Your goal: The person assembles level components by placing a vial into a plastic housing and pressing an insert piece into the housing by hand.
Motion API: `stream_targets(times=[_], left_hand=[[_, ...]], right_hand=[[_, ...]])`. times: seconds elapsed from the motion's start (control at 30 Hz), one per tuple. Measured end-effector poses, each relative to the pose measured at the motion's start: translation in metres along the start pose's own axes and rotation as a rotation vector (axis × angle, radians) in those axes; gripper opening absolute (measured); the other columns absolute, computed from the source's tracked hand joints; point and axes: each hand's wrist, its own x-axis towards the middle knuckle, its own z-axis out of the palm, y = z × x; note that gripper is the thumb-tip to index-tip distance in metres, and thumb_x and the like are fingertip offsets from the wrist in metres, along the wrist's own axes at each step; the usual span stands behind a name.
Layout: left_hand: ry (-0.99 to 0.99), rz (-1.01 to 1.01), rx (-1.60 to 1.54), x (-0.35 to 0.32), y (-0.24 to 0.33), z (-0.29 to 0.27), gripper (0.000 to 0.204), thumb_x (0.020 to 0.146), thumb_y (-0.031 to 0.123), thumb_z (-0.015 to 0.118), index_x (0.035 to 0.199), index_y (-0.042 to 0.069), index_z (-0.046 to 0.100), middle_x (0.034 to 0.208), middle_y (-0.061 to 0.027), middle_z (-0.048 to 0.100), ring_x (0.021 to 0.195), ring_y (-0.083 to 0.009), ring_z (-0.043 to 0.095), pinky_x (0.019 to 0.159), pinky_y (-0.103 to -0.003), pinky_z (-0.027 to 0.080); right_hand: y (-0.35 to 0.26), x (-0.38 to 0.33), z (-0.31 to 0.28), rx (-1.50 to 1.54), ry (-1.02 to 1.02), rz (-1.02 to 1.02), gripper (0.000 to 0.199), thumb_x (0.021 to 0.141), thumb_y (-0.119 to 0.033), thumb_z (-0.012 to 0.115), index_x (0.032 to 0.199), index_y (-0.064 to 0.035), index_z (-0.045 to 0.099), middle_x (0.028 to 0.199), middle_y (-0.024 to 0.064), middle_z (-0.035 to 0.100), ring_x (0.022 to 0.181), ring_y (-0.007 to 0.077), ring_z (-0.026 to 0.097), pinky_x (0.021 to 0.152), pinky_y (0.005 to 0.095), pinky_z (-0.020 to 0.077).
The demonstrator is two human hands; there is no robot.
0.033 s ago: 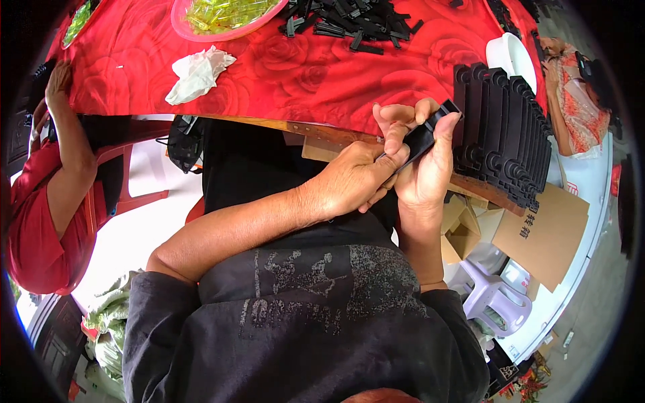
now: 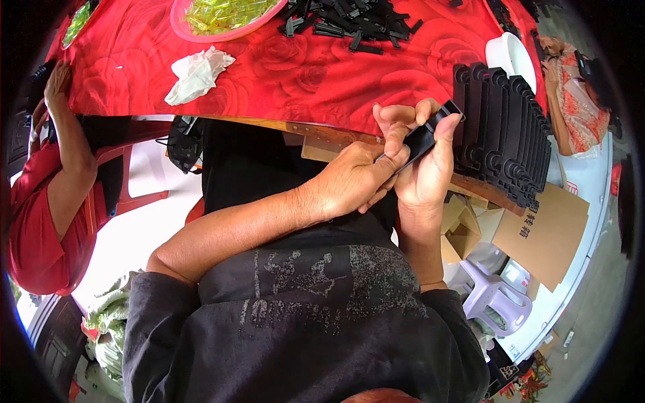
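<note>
black part (image 2: 421, 140) | clamped by left hand (image 2: 358, 173) + right hand (image 2: 423, 176), left of black stack (image 2: 500, 127) | prob light, stiff, slickish | edges best gripped

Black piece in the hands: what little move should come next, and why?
Maybe the left hand should press its thumb gently against the black piece: that hand pinches the lower end, while the right hand has the upper end between thumb and fingers, so the piece looks well steadied for a light push.
</note>
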Motion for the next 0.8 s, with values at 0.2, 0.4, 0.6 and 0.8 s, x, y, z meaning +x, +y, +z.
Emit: stream_targets(times=[0.2, 0.4, 0.6, 0.8], left_hand=[[-0.004, -0.032, 0.003, -0.001, 0.003, 0.003, 0.051, 0.103, 0.037, 0.039, 0.064, 0.004, 0.048, 0.049, -0.0011, 0.046, 0.041, -0.0104, 0.047, 0.042, -0.027, 0.037], [-0.035, 0.078, -0.053, 0.0, -0.014, 0.003, 0.049, 0.102, 0.035, 0.039, 0.064, 0.005, 0.047, 0.05, 0.0001, 0.045, 0.042, -0.0088, 0.045, 0.042, -0.026, 0.034], [-0.058, 0.178, -0.092, -0.001, -0.018, 0.004, 0.059, 0.102, 0.053, 0.036, 0.068, 0.006, 0.045, 0.052, 0.0013, 0.043, 0.044, -0.0083, 0.043, 0.043, -0.025, 0.033], [-0.079, 0.188, -0.007, -0.006, -0.007, 0.002, 0.06, 0.1, 0.056, 0.038, 0.072, 0.004, 0.049, 0.053, 0.0006, 0.043, 0.048, -0.0084, 0.044, 0.046, -0.026, 0.034]], right_hand=[[-0.005, -0.004, 0.007, -0.152, 0.004, -0.065, 0.046, 0.099, -0.055, 0.039, 0.091, -0.0097, 0.042, 0.097, 0.0295, 0.066, 0.061, 0.0212, 0.065, 0.098, 0.0423, 0.045], [-0.009, -0.01, 0.027, -0.348, -0.008, -0.119, 0.051, 0.097, -0.059, 0.04, 0.09, -0.0076, 0.039, 0.088, 0.0251, 0.065, 0.058, 0.0207, 0.062, 0.105, 0.049, 0.0409], [-0.007, -0.013, 0.034, -0.433, 0.024, -0.167, 0.055, 0.094, -0.062, 0.04, 0.089, -0.0077, 0.039, 0.076, 0.0207, 0.063, 0.071, 0.0275, 0.066, 0.101, 0.051, 0.0444], [-0.008, -0.016, 0.029, -0.47, -0.06, -0.152, 0.05, 0.097, -0.058, 0.042, 0.092, -0.0084, 0.038, 0.085, 0.0281, 0.066, 0.067, 0.0244, 0.067, 0.107, 0.0514, 0.0346]])
